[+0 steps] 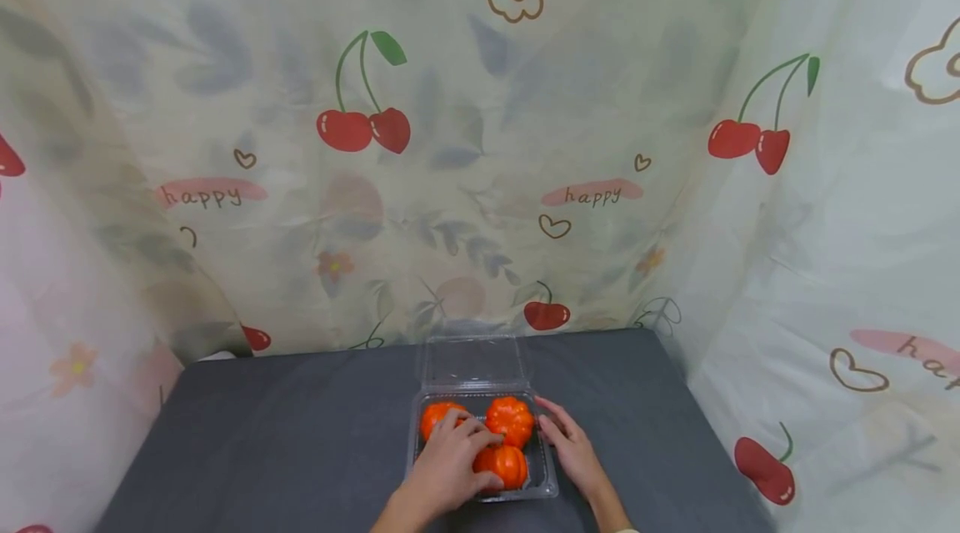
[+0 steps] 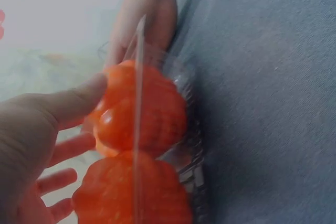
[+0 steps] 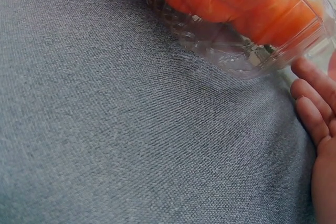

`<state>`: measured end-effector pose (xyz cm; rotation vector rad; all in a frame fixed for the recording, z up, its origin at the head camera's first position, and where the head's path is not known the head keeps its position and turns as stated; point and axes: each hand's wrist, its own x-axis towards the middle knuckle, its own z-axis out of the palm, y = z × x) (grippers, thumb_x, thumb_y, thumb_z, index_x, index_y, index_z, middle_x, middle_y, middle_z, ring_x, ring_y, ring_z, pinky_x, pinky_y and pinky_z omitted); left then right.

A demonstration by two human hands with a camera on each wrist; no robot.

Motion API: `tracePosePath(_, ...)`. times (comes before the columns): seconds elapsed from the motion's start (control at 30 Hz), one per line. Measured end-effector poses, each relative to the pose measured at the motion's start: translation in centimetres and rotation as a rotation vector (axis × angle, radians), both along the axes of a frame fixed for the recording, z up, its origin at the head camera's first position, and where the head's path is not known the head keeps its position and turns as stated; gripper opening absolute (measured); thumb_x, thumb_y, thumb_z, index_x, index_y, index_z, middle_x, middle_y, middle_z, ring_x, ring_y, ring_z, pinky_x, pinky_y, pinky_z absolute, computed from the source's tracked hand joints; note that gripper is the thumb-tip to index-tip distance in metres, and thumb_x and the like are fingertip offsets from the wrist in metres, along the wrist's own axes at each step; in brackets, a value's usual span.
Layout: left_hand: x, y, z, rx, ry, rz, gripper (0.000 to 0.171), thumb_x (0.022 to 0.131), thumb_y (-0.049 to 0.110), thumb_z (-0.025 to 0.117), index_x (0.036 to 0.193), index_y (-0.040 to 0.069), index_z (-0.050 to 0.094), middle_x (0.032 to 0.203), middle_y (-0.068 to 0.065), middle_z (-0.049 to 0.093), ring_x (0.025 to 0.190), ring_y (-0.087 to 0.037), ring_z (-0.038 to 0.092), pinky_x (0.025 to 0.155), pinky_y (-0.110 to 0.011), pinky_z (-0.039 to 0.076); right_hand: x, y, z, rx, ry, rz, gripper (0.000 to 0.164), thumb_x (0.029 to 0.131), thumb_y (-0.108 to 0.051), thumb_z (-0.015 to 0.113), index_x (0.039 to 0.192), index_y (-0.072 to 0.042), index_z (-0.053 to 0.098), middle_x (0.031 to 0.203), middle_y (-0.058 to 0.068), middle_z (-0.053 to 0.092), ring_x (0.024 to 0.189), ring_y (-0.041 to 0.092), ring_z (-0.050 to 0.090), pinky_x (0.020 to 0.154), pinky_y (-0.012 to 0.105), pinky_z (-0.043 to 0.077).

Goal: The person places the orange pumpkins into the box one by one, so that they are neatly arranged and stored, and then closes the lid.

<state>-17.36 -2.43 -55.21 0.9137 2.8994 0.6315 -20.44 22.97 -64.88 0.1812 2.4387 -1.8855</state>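
A clear plastic clamshell box [image 1: 550,485] stands on the table with small orange pumpkins in it. My left hand [image 1: 448,464] reaches over the box and holds the front right pumpkin [image 1: 504,466], thumb on its near side and fingers over its far side. Behind that one sits another pumpkin [image 1: 511,420], and a third pumpkin [image 1: 441,416] lies at back left, partly covered by the hand. In the left wrist view, a pumpkin [image 2: 128,192] lies beside the held one. My right hand [image 1: 576,451] is at the box's right side, fingers extended along its wall.
The box's transparent lid [image 1: 474,362] is hinged back, away from me. A dark grey cloth covers the table [image 1: 300,433]. Printed curtains [image 1: 465,141] with cherries and hearts hang behind the table and at both sides.
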Motion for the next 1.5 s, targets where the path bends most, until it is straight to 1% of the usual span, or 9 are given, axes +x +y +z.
tracePosePath(0.13, -0.8, -0.9, 0.2, 0.114, -0.003, 0.05, 0.041, 0.088, 0.049, 0.075, 0.122, 0.027, 0.073, 0.118, 0.006, 0.07, 0.114, -0.02, 0.051, 0.095, -0.051, 0.047, 0.1, 0.0, 0.1, 0.002, 0.004, 0.002, 0.045, 0.102, -0.044, 0.058, 0.142, -0.024, 0.06, 0.124, 0.011, 0.071, 0.102, 0.016, 0.069, 0.084, 0.022, 0.054)
tracePosePath(0.3, -2.0, -2.5, 0.6, 0.253, -0.025, 0.175, 0.031, 0.093, 0.041, 0.073, 0.121, 0.027, 0.073, 0.119, 0.004, 0.07, 0.108, -0.017, 0.05, 0.091, -0.046, 0.047, 0.1, 0.2, 0.1, 0.004, 0.005, 0.01, 0.045, 0.102, -0.043, 0.058, 0.143, -0.024, 0.059, 0.13, 0.012, 0.069, 0.103, 0.016, 0.069, 0.084, 0.021, 0.054)
tracePosePath(0.57, -4.0, -5.2, 0.6, 0.353, -0.004, 0.343, 0.031, 0.094, 0.034, 0.074, 0.124, 0.028, 0.072, 0.12, 0.006, 0.068, 0.107, -0.016, 0.053, 0.086, -0.039, 0.049, 0.1, 0.2, 0.2, -0.005, -0.008, 0.025, 0.048, 0.102, -0.046, 0.057, 0.144, -0.024, 0.058, 0.127, 0.011, 0.07, 0.102, 0.015, 0.068, 0.084, 0.022, 0.054)
tracePosePath(0.7, -5.1, -5.9, -0.1, 0.396, 0.018, 0.391, 0.035, 0.094, 0.031, 0.074, 0.129, 0.027, 0.07, 0.121, 0.005, 0.066, 0.108, -0.019, 0.057, 0.088, -0.041, 0.051, 0.0, 0.2, 0.3, -0.007, -0.015, 0.018, 0.047, 0.102, -0.046, 0.058, 0.144, -0.025, 0.058, 0.125, 0.01, 0.07, 0.101, 0.014, 0.067, 0.084, 0.023, 0.053)
tracePosePath(0.9, -7.0, -6.6, -2.2, 0.472, 0.061, 0.449, 0.034, 0.096, 0.024, 0.072, 0.129, 0.018, 0.069, 0.12, -0.004, 0.067, 0.105, -0.02, 0.063, 0.089, -0.043, 0.055, -0.1, 0.2, 0.3, -0.004, -0.012, 0.029, 0.048, 0.101, -0.046, 0.058, 0.145, -0.025, 0.057, 0.125, 0.01, 0.07, 0.102, 0.015, 0.068, 0.085, 0.022, 0.054)
tracePosePath(1.03, -8.0, -6.8, -3.3, 0.589, 0.004, 0.478, 0.035, 0.098, 0.022, 0.069, 0.132, 0.014, 0.067, 0.123, -0.009, 0.067, 0.101, -0.02, 0.065, 0.088, -0.042, 0.057, -0.1, 0.2, 0.2, -0.006, -0.01, 0.027, 0.048, 0.101, -0.046, 0.058, 0.145, -0.025, 0.057, 0.125, 0.01, 0.07, 0.101, 0.014, 0.068, 0.084, 0.022, 0.054)
tracePosePath(1.23, -8.8, -7.1, -4.1, 0.752, -0.115, 0.537, 0.042, 0.1, 0.018, 0.066, 0.14, 0.01, 0.06, 0.136, -0.014, 0.059, 0.109, -0.027, 0.067, 0.091, -0.042, 0.058, -0.1, 0.1, -0.1, -0.01, -0.009, 0.028, 0.048, 0.102, -0.045, 0.058, 0.145, -0.024, 0.057, 0.125, 0.01, 0.07, 0.1, 0.013, 0.068, 0.084, 0.022, 0.054)
tracePosePath(1.4, -9.2, -7.3, -4.6, 0.765, -0.159, 0.565, 0.045, 0.098, 0.015, 0.068, 0.141, 0.008, 0.058, 0.138, -0.017, 0.058, 0.111, -0.03, 0.068, 0.09, -0.04, 0.058, -0.1, 0.0, 0.1, -0.015, -0.015, 0.019, 0.045, 0.103, -0.041, 0.057, 0.145, -0.024, 0.057, 0.127, 0.01, 0.069, 0.101, 0.014, 0.067, 0.083, 0.021, 0.054)
tracePosePath(1.5, -9.3, -7.4, -5.0, 0.75, -0.214, 0.582, 0.049, 0.097, 0.015, 0.069, 0.144, 0.007, 0.056, 0.141, -0.018, 0.057, 0.114, -0.032, 0.068, 0.092, -0.042, 0.057, 0.2, -0.1, 0.9, -0.025, -0.022, 0.02, 0.042, 0.105, -0.037, 0.056, 0.144, -0.022, 0.058, 0.126, 0.012, 0.069, 0.101, 0.016, 0.068, 0.083, 0.021, 0.053)
